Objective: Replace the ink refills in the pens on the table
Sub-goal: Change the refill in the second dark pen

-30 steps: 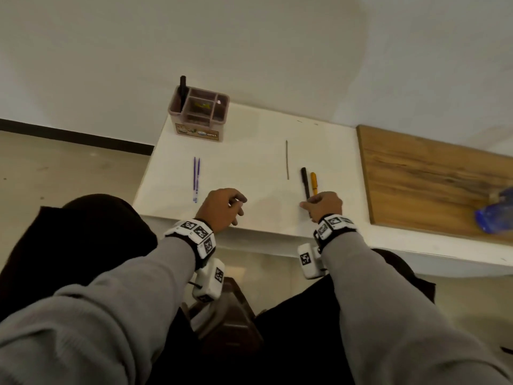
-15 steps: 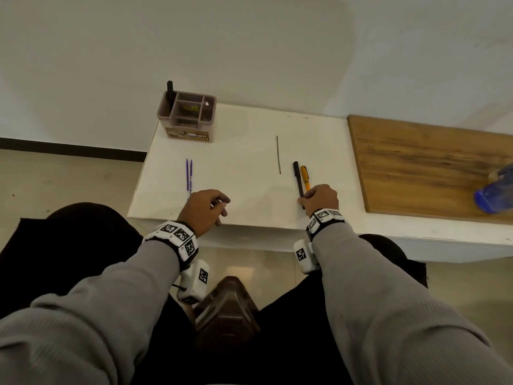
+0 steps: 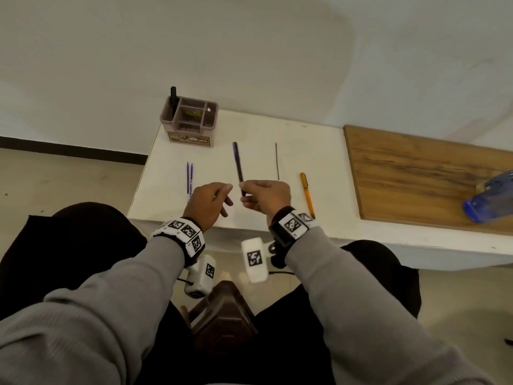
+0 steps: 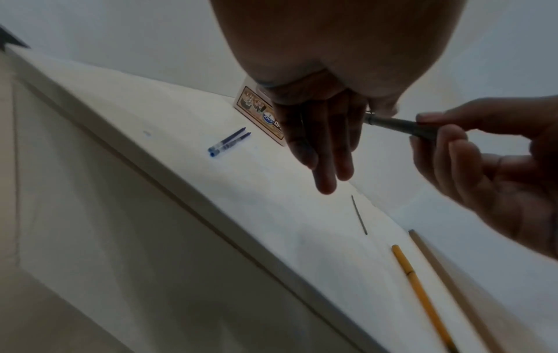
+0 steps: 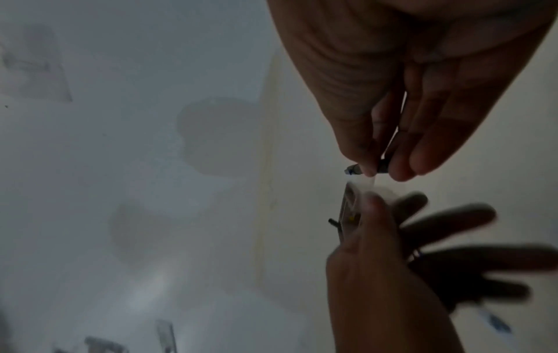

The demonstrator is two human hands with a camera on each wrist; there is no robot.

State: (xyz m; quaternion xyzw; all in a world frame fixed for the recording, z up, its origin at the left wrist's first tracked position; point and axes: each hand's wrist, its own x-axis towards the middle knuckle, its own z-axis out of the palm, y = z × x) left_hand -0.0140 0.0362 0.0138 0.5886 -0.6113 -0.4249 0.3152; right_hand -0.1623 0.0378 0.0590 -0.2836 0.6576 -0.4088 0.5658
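My right hand (image 3: 244,193) pinches the near end of a black pen (image 3: 238,166), held above the white table (image 3: 319,151) with its far end pointing away. In the right wrist view the thumb and fingertips (image 5: 401,164) pinch close to the pen's tip (image 5: 351,170). My left hand (image 3: 223,200) hovers just left of that end with straight, spread fingers (image 4: 326,155) and holds nothing. An orange pen (image 3: 306,194) lies to the right on the table. A thin dark refill (image 3: 277,161) lies beyond it, and two blue refills (image 3: 189,177) lie at the left.
A brown desk organizer (image 3: 190,118) with a black pen upright in it stands at the table's back left. A wooden board (image 3: 416,173) adjoins the table on the right, with a blue bottle (image 3: 488,200) lying on it. A white wall is behind.
My right hand has lifted the black pen from beside the orange pen and carried it left and up. My left hand has uncurled and risen toward the pen's near end.
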